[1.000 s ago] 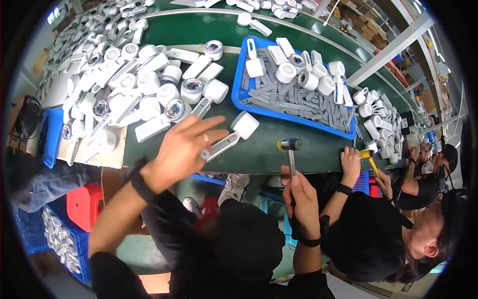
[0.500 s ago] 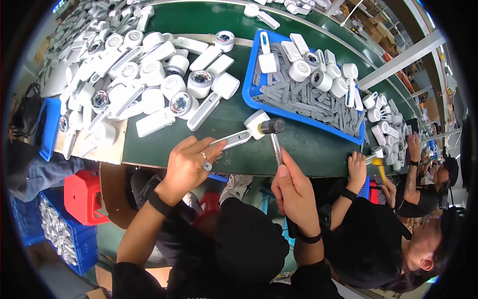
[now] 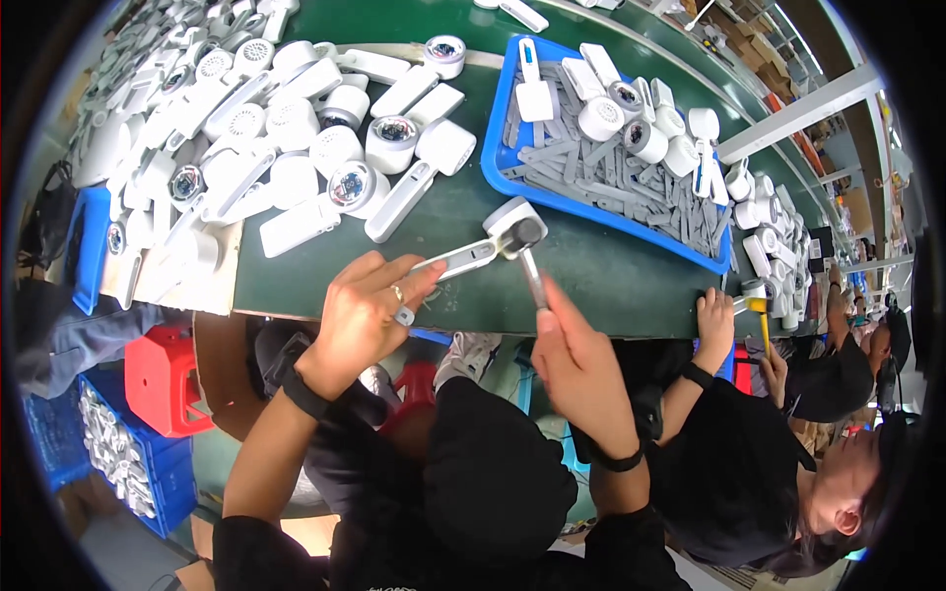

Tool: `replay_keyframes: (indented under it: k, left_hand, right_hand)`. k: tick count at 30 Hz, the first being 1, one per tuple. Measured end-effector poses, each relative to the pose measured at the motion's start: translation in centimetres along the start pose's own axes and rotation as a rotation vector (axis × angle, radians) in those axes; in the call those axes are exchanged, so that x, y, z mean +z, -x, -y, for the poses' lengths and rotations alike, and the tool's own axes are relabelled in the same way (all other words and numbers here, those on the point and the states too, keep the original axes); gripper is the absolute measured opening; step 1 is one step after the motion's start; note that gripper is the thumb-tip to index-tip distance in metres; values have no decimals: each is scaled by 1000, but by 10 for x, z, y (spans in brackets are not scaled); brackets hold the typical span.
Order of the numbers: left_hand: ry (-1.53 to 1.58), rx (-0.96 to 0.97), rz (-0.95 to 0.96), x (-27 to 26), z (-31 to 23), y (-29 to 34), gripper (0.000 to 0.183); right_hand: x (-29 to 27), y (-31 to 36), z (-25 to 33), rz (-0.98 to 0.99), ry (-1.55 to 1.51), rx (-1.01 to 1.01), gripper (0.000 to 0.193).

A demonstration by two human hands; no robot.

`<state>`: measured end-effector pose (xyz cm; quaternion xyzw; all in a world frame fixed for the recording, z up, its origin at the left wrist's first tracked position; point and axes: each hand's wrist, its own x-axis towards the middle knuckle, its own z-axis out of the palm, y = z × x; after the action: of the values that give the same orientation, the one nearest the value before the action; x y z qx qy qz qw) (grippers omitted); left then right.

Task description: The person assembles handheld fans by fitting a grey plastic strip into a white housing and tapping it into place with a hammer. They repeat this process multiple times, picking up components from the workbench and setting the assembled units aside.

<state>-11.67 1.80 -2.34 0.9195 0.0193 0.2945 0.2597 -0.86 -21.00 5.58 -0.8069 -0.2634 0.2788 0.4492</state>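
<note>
Left grip (image 3: 367,310): white device (image 3: 469,258). Right grip (image 3: 586,382): hammer (image 3: 526,236).

- The right grip (image 3: 588,372) hid the lower part of the hammer (image 3: 522,234).
- The hammer's head covered part of a white device (image 3: 471,258) (whether the two touched could not be told).
- The left grip (image 3: 365,307) hid some of that device's handle.
- The upper edge cut through a loose piece (image 3: 524,14).
- Gray strips (image 3: 631,202) in the tray (image 3: 498,167) lay partly hidden under white pieces (image 3: 600,118).
</note>
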Motion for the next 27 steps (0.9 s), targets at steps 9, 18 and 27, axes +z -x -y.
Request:
replay_keyframes:
  k: [9,18,27]
  left_hand:
    - [-8,15,-22,0,2,-2,43]
    - [8,-9,-32,-2,1,0,43]
    - [5,-6,-4,-1,5,-1,46]
  right_hand:
    - [-3,10,13,-56,-169,0,49]
    - [-3,18,21,-120,-214,-74,51]
    - [-4,3,3,23,98,-24,49]
